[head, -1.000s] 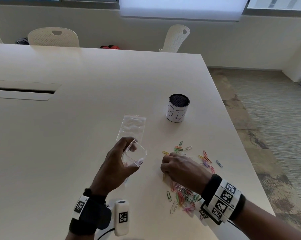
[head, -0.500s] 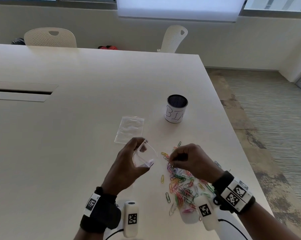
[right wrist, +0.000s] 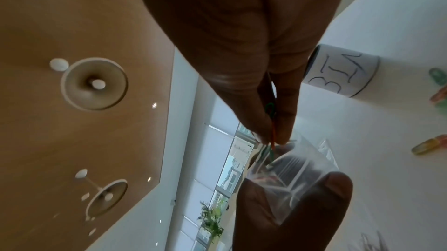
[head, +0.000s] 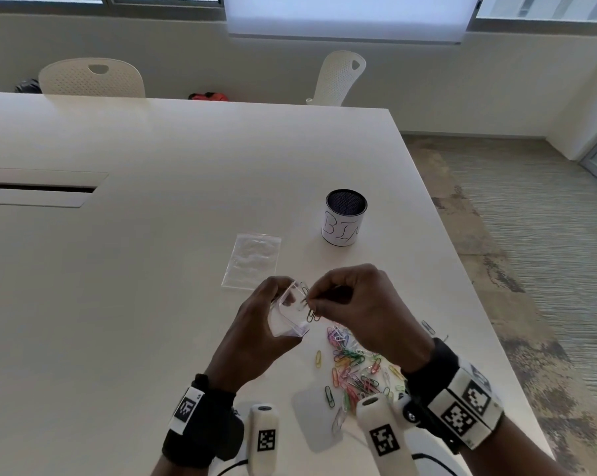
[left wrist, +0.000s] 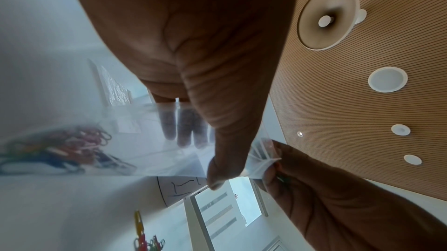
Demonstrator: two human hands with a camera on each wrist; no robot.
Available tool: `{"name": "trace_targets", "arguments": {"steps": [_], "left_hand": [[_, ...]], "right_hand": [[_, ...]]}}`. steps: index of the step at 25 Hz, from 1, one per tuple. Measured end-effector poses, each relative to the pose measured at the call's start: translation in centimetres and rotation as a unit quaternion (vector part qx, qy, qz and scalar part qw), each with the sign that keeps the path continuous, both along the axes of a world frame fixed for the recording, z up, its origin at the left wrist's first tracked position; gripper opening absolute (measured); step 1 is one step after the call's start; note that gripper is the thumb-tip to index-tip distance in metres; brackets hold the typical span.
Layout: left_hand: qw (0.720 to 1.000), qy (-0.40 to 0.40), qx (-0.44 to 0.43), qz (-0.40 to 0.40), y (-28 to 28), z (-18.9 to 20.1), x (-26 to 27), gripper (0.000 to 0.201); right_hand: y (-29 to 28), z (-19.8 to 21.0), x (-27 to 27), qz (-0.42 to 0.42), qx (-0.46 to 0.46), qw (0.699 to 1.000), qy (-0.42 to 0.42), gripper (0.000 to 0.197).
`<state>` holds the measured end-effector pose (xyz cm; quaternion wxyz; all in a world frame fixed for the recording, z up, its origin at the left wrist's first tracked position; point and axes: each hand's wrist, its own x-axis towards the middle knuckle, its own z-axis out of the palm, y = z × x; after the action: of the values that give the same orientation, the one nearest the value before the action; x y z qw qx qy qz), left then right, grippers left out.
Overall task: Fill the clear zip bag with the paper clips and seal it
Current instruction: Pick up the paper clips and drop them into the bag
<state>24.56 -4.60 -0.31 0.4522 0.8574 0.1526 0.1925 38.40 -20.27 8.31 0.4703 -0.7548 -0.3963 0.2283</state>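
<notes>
My left hand [head: 255, 334] holds a small clear zip bag [head: 290, 314] above the table with its mouth spread open toward the right; in the left wrist view the thumb and fingers pinch the clear zip bag [left wrist: 150, 140] near its rim. My right hand [head: 355, 304] pinches a few paper clips [head: 311, 312] right at the bag's mouth; in the right wrist view the paper clips [right wrist: 270, 121] hang from thumb and finger over the clear zip bag [right wrist: 295, 174]. A pile of coloured paper clips [head: 355, 369] lies on the table under my right wrist.
A second clear bag [head: 252, 260] lies flat beyond my hands. A white cup marked BIN [head: 345, 218] stands to the far right of it. The table's right edge [head: 468, 276] runs close by the clips. Chairs [head: 90, 79] stand at the far side.
My right hand rose from the clip pile with clips pinched and moved left to the bag's mouth. My left hand kept the bag open and shifted right.
</notes>
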Motion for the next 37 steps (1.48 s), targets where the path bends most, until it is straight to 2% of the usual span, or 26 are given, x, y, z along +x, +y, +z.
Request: {"name": "trace_targets", "arguments": {"steps": [3,7,10,14,19,21,26,28,30,33,37], "left_hand": [[1.0,0.004,-0.015,-0.001,-0.1,0.1,-0.1,0.062],[1.0,0.001,-0.021,-0.004,-0.1,0.2,-0.2,0.059],[1.0,0.003,-0.004,0.002,-0.1,0.1,-0.3,0.058],[1.0,-0.003,0.016,-0.001,-0.1,-0.1,-0.4,0.059],[1.0,-0.001,0.016,-0.002,0.0,-0.3,-0.3,0.059],[1.0,0.002,0.018,-0.007,0.1,-0.2,-0.3,0.059],[1.0,0.008,0.011,-0.002,0.2,-0.2,-0.3,0.061],[1.0,0.01,0.009,-0.001,0.3,-0.2,-0.4,0.062],[1.0,0.009,0.009,0.0,0.3,-0.2,-0.4,0.063],[1.0,0.006,0.008,0.002,0.4,-0.3,-0.3,0.063],[1.0,0.006,0.007,0.007,0.5,-0.4,-0.4,0.062]], "right_hand": [[1.3,-0.2,-0.9,0.017,-0.012,0.997,-0.068,0.008],[1.9,0.3,-1.3,0.036,-0.012,0.996,-0.084,0.011],[1.5,1.1,-0.9,0.02,0.001,0.995,-0.1,0.008],[0.4,1.2,1.8,-0.028,-0.002,0.994,-0.105,0.008],[-1.1,-2.5,6.8,-0.08,-0.076,0.983,-0.145,0.012],[-1.5,-4.3,8.1,-0.061,-0.142,0.975,-0.16,0.029],[-1.3,-6.4,8.5,0.061,-0.286,0.941,-0.173,0.096],[-0.9,-6.6,8.3,0.071,-0.315,0.928,-0.185,0.107],[-0.6,-6.5,8.0,0.076,-0.332,0.92,-0.196,0.108],[-0.3,-6.3,7.3,0.091,-0.338,0.913,-0.209,0.097],[0.0,-6.7,6.2,0.077,-0.321,0.916,-0.228,0.064]]}}
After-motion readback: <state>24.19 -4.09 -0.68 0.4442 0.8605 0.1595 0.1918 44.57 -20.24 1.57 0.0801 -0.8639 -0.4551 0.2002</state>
